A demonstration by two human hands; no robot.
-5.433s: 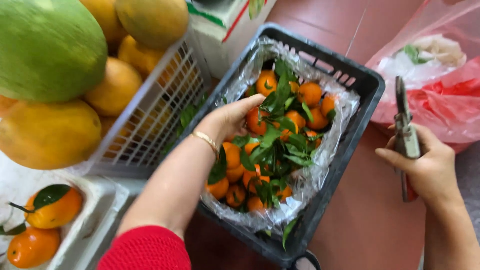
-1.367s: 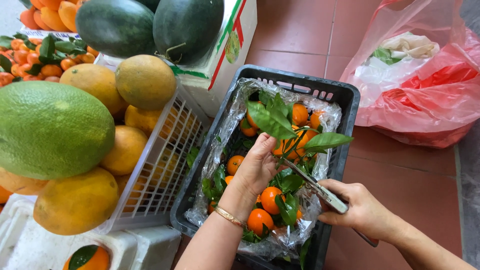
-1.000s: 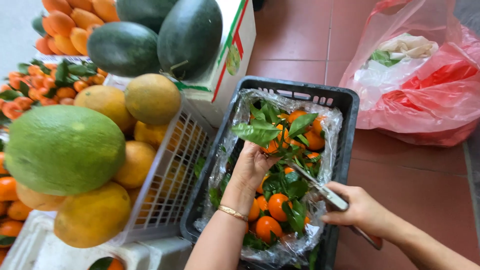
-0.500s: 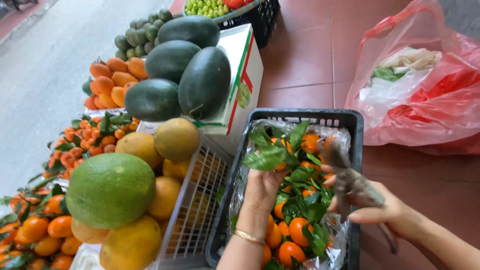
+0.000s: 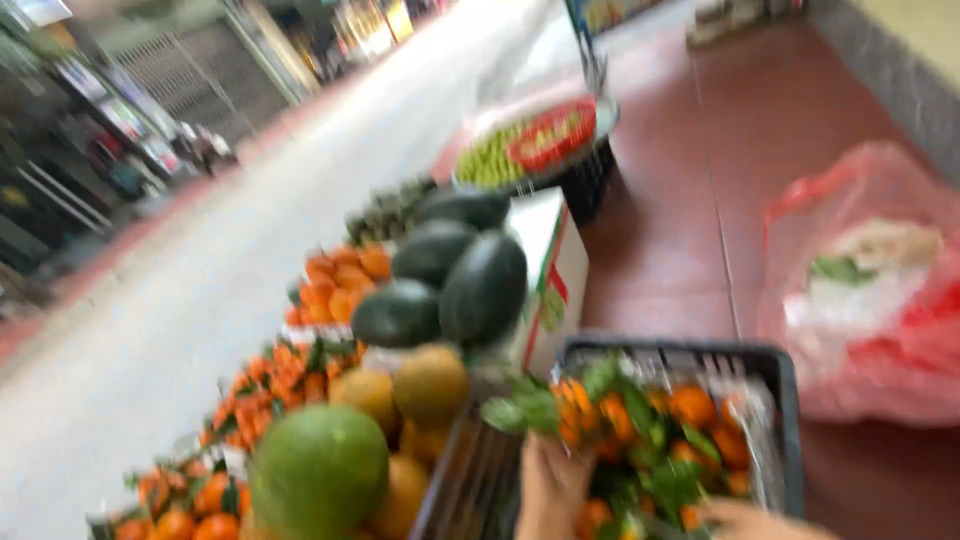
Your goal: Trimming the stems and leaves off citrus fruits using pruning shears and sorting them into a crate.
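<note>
Left hand inside crate rim

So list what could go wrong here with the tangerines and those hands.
The view is blurred and aimed up the street, so the left hand lifting a leafy tangerine sprig over the black crate is hardly watched; fruit could drop. The right hand is barely in frame; what it holds is unclear.

My left hand is raised at the lower edge of the view, back of the hand toward me, fingers closed in a grip; the wrist is cut off by the frame. My right hand shows only as a blurred sliver at the bottom edge; its grip cannot be determined
</note>
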